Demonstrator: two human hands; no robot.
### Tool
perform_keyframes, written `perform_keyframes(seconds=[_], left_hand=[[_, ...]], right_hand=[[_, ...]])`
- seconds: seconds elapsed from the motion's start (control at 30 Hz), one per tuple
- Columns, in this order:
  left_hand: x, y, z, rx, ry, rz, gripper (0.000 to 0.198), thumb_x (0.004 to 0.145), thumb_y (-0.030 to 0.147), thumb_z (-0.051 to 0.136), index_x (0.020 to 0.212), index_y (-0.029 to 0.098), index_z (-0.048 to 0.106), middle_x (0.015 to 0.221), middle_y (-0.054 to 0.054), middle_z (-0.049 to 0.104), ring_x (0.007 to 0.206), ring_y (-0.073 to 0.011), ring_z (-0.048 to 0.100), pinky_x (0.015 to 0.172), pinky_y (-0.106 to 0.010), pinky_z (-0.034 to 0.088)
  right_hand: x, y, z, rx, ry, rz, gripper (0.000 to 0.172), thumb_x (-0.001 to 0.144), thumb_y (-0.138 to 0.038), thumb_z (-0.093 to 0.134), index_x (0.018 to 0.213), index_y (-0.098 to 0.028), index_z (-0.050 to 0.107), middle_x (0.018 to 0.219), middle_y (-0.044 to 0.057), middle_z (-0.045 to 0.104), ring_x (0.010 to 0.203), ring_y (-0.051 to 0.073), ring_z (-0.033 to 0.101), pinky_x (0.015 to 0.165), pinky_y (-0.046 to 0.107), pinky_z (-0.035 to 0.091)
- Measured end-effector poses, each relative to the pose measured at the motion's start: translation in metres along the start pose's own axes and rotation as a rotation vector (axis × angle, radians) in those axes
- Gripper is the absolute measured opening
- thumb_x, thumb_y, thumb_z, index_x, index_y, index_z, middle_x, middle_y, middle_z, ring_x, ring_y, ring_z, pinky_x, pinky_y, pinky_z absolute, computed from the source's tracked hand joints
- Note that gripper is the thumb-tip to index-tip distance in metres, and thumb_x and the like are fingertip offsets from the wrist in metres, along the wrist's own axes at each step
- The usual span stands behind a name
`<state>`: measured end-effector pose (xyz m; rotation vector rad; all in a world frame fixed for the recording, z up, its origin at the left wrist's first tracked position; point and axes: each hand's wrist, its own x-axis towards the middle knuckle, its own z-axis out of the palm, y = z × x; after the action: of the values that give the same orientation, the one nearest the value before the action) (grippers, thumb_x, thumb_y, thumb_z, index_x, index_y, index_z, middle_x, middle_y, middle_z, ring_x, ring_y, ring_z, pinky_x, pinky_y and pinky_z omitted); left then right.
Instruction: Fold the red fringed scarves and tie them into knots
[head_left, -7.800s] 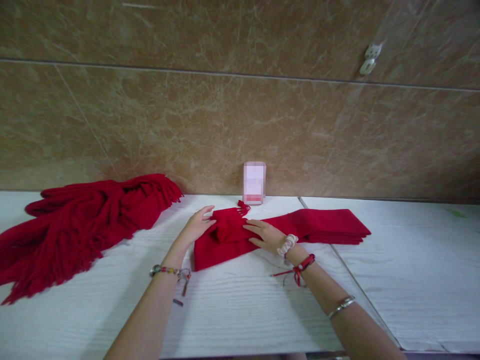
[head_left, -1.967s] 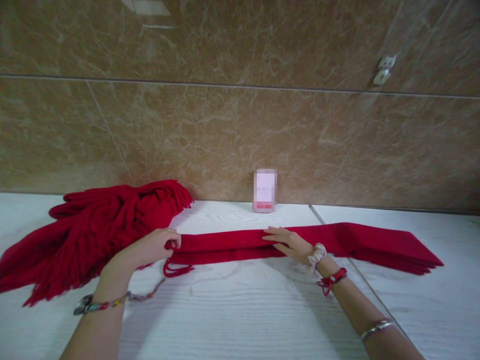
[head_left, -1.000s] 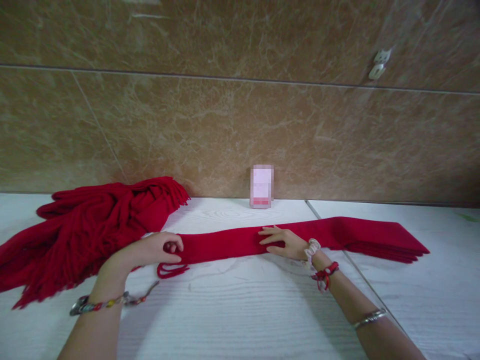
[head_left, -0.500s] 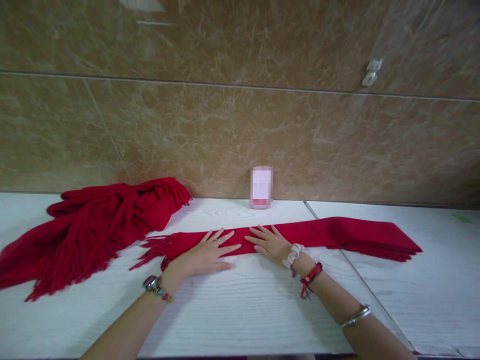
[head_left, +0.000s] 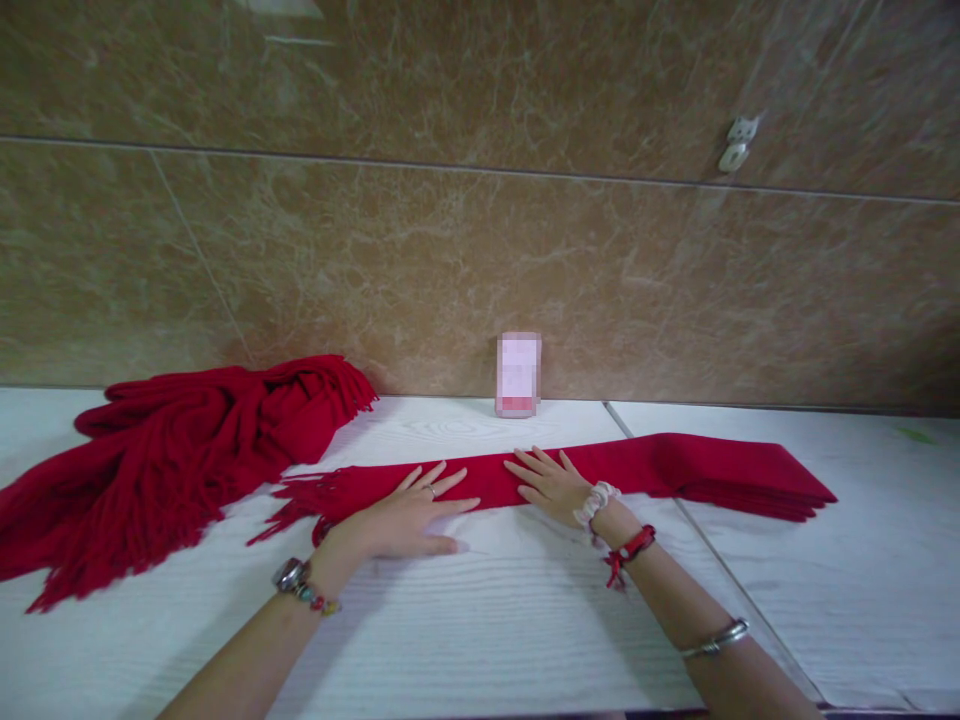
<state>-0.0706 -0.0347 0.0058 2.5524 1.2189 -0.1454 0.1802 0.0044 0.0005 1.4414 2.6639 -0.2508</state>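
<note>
A long red scarf (head_left: 660, 468), folded into a narrow strip, lies across the white table (head_left: 480, 620), its fringed end at the left. My left hand (head_left: 405, 512) lies flat with spread fingers on the strip near the fringe. My right hand (head_left: 547, 480) rests flat on the strip's middle, fingers spread too. Both hands are open and hold nothing.
A heap of red fringed scarves (head_left: 172, 450) sits at the far left of the table. A small pink-white card (head_left: 517, 374) stands against the brown marble wall (head_left: 480, 230). A white hook (head_left: 733, 145) hangs on the wall at upper right. A seam divides the table at right.
The scarf went from a folded bundle to a long strip. My left hand let go of the fringed end and now lies flat on it, near my right hand.
</note>
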Motion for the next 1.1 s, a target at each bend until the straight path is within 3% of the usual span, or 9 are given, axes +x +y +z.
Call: perform_keyframes(seconds=[0.13, 0.3, 0.4, 0.5, 0.63, 0.73, 0.93, 1.03, 1.1], left_hand=[[-0.012, -0.007, -0.009, -0.031, 0.021, -0.024, 0.053, 0.077, 0.057, 0.045, 0.126, 0.039, 0.037, 0.143, -0.002, 0.02, 0.13, -0.0281, 0.014, 0.101, -0.049, 0.016], [-0.008, -0.01, -0.009, -0.011, 0.222, 0.037, 0.033, 0.085, 0.044, 0.042, 0.111, 0.031, 0.057, 0.129, -0.003, 0.046, 0.121, -0.0206, 0.035, 0.102, -0.038, 0.023], [0.004, -0.01, 0.003, 0.014, 0.305, 0.008, 0.038, 0.089, 0.041, 0.034, 0.124, 0.03, 0.044, 0.138, -0.004, 0.034, 0.126, -0.0215, 0.027, 0.103, -0.04, 0.02], [0.013, -0.011, 0.012, 0.065, 0.234, -0.064, 0.046, 0.088, 0.049, 0.029, 0.131, 0.033, 0.03, 0.143, -0.004, 0.02, 0.13, -0.026, 0.014, 0.102, -0.048, 0.016], [0.013, -0.015, 0.013, 0.106, 0.138, -0.089, 0.047, 0.088, 0.052, 0.022, 0.132, 0.036, 0.025, 0.144, -0.002, 0.016, 0.131, -0.0261, 0.011, 0.102, -0.049, 0.013], [0.01, -0.018, 0.011, 0.097, 0.107, -0.077, 0.047, 0.088, 0.052, 0.02, 0.132, 0.037, 0.025, 0.144, -0.002, 0.015, 0.131, -0.0255, 0.009, 0.102, -0.048, 0.011], [0.005, -0.021, 0.01, 0.028, 0.106, -0.061, 0.041, 0.09, 0.046, 0.021, 0.129, 0.038, 0.032, 0.144, -0.001, 0.016, 0.131, -0.0242, 0.01, 0.102, -0.047, 0.011], [0.007, -0.02, 0.005, -0.01, 0.152, -0.075, 0.037, 0.091, 0.041, 0.024, 0.122, 0.036, 0.045, 0.141, 0.0, 0.026, 0.13, -0.0233, 0.017, 0.102, -0.046, 0.016], [0.014, -0.013, -0.002, -0.008, 0.204, -0.079, 0.034, 0.09, 0.038, 0.03, 0.112, 0.032, 0.055, 0.136, -0.002, 0.036, 0.127, -0.0236, 0.024, 0.101, -0.045, 0.02]], right_hand=[[-0.007, 0.02, -0.003, -0.011, -0.065, 0.114, 0.047, 0.088, -0.032, 0.025, 0.135, -0.03, 0.023, 0.143, 0.003, 0.018, 0.129, 0.029, 0.014, 0.096, 0.062, 0.017], [-0.015, 0.037, -0.006, -0.01, -0.059, 0.289, 0.048, 0.088, -0.029, 0.027, 0.135, -0.028, 0.024, 0.143, 0.003, 0.018, 0.129, 0.029, 0.013, 0.097, 0.061, 0.017], [-0.011, 0.023, -0.006, 0.02, 0.016, 0.237, 0.048, 0.089, -0.033, 0.026, 0.136, -0.027, 0.023, 0.143, 0.004, 0.017, 0.13, 0.027, 0.011, 0.099, 0.057, 0.015], [-0.003, 0.0, -0.002, 0.019, 0.052, 0.096, 0.047, 0.089, -0.035, 0.025, 0.136, -0.028, 0.023, 0.143, 0.003, 0.016, 0.13, 0.026, 0.011, 0.101, 0.055, 0.014], [0.002, -0.013, 0.004, -0.015, 0.044, 0.007, 0.046, 0.09, -0.036, 0.024, 0.135, -0.029, 0.024, 0.143, 0.002, 0.016, 0.13, 0.027, 0.012, 0.099, 0.059, 0.013], [-0.001, 0.002, 0.005, -0.001, 0.02, 0.086, 0.047, 0.089, -0.037, 0.023, 0.136, -0.03, 0.022, 0.143, 0.002, 0.016, 0.13, 0.029, 0.012, 0.096, 0.062, 0.014], [-0.014, 0.059, 0.007, -0.016, 0.029, 0.439, 0.046, 0.089, -0.034, 0.023, 0.135, -0.03, 0.022, 0.143, 0.002, 0.018, 0.129, 0.028, 0.013, 0.096, 0.062, 0.016], [-0.014, 0.063, 0.006, -0.01, 0.086, 0.482, 0.047, 0.09, -0.037, 0.021, 0.136, -0.028, 0.022, 0.142, 0.004, 0.019, 0.129, 0.027, 0.015, 0.097, 0.06, 0.016], [-0.012, 0.053, 0.004, -0.012, 0.111, 0.415, 0.048, 0.09, -0.037, 0.022, 0.136, -0.025, 0.021, 0.143, 0.005, 0.018, 0.13, 0.026, 0.013, 0.099, 0.058, 0.015]])
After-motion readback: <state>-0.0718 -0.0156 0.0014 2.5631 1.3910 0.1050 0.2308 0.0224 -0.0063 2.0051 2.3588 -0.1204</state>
